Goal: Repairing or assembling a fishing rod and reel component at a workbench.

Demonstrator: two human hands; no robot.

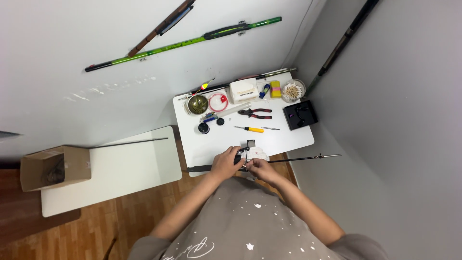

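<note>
A dark fishing rod lies along the near edge of a small white table, its tip jutting out past the right side. My left hand is closed around the rod's handle section by a small reel. My right hand pinches the rod just right of the reel, over a crumpled white cloth. The two hands almost touch.
On the table lie red-handled pliers, a yellow screwdriver, a red ring, a round green tin, a white box, a jar of sticks and a black tray. A lower white table with a cardboard box stands left. Rods hang on the wall.
</note>
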